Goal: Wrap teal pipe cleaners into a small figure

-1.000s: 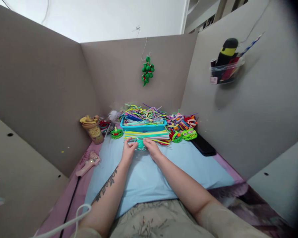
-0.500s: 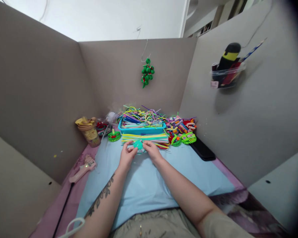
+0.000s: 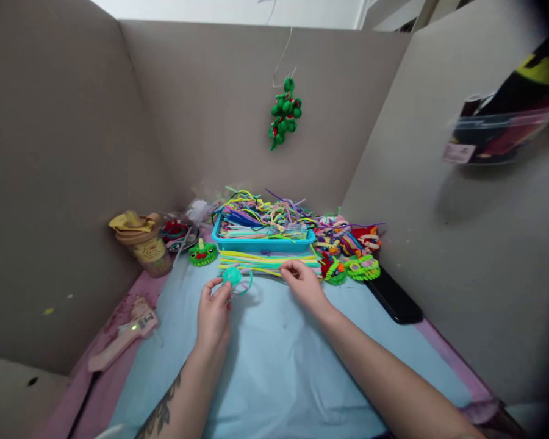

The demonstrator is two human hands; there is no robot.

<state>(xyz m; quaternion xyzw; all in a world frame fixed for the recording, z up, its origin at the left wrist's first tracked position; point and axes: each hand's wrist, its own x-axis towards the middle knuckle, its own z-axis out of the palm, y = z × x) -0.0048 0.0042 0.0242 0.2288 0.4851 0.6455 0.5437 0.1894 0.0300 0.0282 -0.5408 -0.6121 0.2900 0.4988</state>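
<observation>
The left hand (image 3: pixel 214 311) is pinched shut on a teal coil (image 3: pixel 232 276) with a loose tail. The right hand (image 3: pixel 303 283), fingers loosely apart, touches the pipe cleaners (image 3: pixel 265 259); best to draw one stem out singly while keeping that coil tight

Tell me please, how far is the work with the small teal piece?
Done: finished figures lie beside the blue tray. In hand: the left hand holds a coiled teal piece, its tail loose. Left: the right hand rests on unused stems.
</observation>
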